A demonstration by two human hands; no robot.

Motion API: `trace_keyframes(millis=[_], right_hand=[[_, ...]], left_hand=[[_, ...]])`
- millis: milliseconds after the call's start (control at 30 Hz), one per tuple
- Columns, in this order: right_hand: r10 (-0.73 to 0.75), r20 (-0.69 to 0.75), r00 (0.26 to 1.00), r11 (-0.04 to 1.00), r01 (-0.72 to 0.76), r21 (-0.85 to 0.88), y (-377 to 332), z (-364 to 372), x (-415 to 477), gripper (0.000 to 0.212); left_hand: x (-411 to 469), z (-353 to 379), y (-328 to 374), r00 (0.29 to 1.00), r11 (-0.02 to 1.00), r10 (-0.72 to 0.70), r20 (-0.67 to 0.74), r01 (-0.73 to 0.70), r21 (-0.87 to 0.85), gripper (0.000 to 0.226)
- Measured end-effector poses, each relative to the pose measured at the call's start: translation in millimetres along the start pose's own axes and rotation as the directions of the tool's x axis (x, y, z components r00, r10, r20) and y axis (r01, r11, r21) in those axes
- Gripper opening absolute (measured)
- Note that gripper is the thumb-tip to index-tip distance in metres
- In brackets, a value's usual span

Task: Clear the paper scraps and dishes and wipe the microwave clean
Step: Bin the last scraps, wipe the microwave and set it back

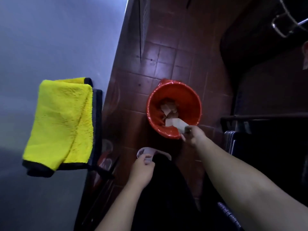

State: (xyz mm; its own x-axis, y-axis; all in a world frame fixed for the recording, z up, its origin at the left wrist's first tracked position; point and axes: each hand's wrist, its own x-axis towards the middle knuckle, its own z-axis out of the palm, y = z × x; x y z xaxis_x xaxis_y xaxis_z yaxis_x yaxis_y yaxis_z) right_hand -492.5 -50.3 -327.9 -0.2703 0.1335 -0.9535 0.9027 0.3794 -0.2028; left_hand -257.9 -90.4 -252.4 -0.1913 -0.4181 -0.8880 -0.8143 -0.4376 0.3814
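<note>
A scrap point(180, 125) is pinched in the right hand point(194, 135) over the near rim of the red bin point(191, 100), in which more scraps point(168, 109) are seen. The left hand point(141, 170) is curled, nearer; whether anything is held cannot be told. A yellow cloth point(61, 122) is laid on the counter point(50, 39), left.

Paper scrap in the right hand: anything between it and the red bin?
Nothing visible. The right hand pinches the paper scrap over the near rim of the open red bin; only other scraps lie inside.

Yellow cloth point(61, 124) on counter point(50, 39); bin point(188, 97) on floor point(166, 52).
</note>
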Motion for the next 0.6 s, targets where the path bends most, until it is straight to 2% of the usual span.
trace_keyframes(millis=[100, 233, 267, 367, 500, 600], right_hand=[[0.026, 0.028, 0.999, 0.997, -0.028, 0.071, -8, 10, 34, 0.0], [0.049, 0.071, 0.996, 0.999, -0.048, -0.019, -12, 7, 45, 0.031], [0.047, 0.074, 0.996, 0.999, -0.045, -0.025, -11, 4, 40, 0.033], [0.026, 0.107, 0.994, 0.994, -0.015, -0.105, -4, -6, 10, 0.018], [-0.057, 0.144, 0.988, 0.96, 0.094, -0.265, 12, -20, -53, 0.021], [-0.148, 0.21, 0.966, 0.919, 0.213, -0.332, 16, -22, -108, 0.019]], left_hand=[[20, 13, -7, 1.0, 0.999, -0.021, -0.012, 0.021, -0.032, 0.033], [22, 23, -7, 0.999, 0.996, -0.035, 0.001, 0.035, -0.087, 0.031], [17, 23, -5, 1.0, 0.996, -0.028, 0.006, 0.028, -0.085, 0.031], [-9, 16, 11, 1.0, 0.995, 0.006, 0.013, -0.005, -0.099, 0.03], [-65, -10, 48, 0.992, 0.979, 0.125, -0.015, -0.125, -0.162, 0.029], [-114, -40, 77, 0.964, 0.92, 0.262, -0.035, -0.261, -0.293, 0.029]])
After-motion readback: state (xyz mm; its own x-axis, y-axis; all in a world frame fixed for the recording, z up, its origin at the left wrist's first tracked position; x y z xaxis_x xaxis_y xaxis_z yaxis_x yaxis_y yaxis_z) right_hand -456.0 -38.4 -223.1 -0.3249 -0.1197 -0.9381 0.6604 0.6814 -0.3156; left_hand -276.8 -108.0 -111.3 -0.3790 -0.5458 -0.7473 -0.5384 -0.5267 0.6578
